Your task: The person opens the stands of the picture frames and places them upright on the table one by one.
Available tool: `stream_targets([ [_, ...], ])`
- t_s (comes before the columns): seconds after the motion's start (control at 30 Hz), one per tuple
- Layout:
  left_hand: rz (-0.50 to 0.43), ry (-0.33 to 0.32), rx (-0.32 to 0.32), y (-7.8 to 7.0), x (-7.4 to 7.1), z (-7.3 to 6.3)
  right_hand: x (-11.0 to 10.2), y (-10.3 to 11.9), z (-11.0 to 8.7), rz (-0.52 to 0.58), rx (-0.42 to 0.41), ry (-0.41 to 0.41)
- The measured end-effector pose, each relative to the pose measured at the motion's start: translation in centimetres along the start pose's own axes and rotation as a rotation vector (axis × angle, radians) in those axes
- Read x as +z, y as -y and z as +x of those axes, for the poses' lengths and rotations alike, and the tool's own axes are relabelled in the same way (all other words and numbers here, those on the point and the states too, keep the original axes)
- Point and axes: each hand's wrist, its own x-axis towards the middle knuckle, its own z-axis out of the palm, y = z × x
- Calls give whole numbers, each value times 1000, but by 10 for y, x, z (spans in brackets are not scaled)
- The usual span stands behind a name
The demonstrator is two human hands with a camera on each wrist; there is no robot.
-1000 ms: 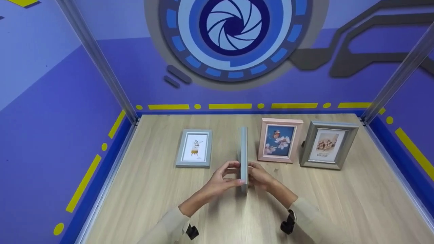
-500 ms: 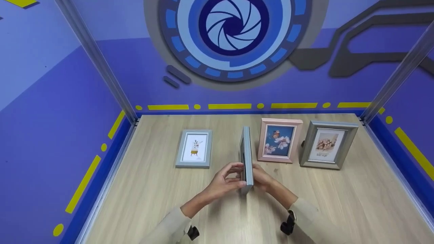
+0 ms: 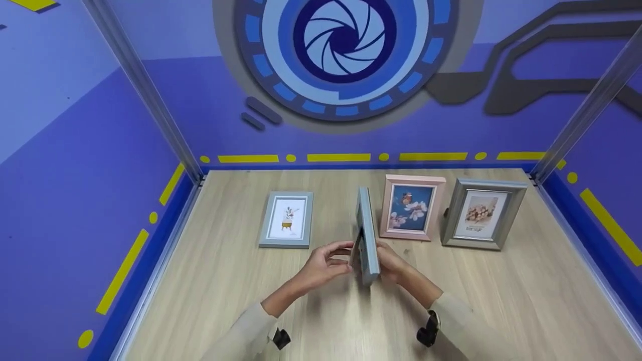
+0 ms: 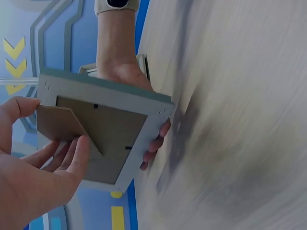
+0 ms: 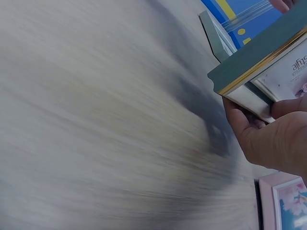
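Observation:
A grey-blue picture frame [image 3: 371, 240] is held upright, nearly edge-on in the head view. My right hand [image 3: 393, 263] grips its right side, fingers on the back and thumb on the front in the wrist views. My left hand [image 3: 321, 268] pinches the brown easel stand [image 4: 60, 122] between thumb and fingers. The stand tilts out from the frame's brown back panel [image 4: 112, 132]. Part of a printed picture [image 5: 292, 72] shows on the front in the right wrist view; the rest is cut off.
Left of my hands, a grey-blue picture frame [image 3: 286, 220] with a plant print lies on the wooden table [image 3: 225, 301]. A pink picture frame [image 3: 414, 208] and a larger silver-grey one [image 3: 484, 214] stand upright on the right. Purple-blue panels [image 3: 165, 100] enclose the table.
The held frame has turned so more of its back faces left. My left hand has moved slightly left, and the stand now sticks out from the back. The other frames stay put.

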Motion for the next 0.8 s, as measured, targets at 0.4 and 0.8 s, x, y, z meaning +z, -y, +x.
stream_targets([
  [0.4, 467, 211, 93, -11, -35, -5, -3, 2, -2, 51, 30, -4],
  [0.8, 527, 168, 87, -11, -34, -6, -2, 0, 0, 20, 66, -50],
])
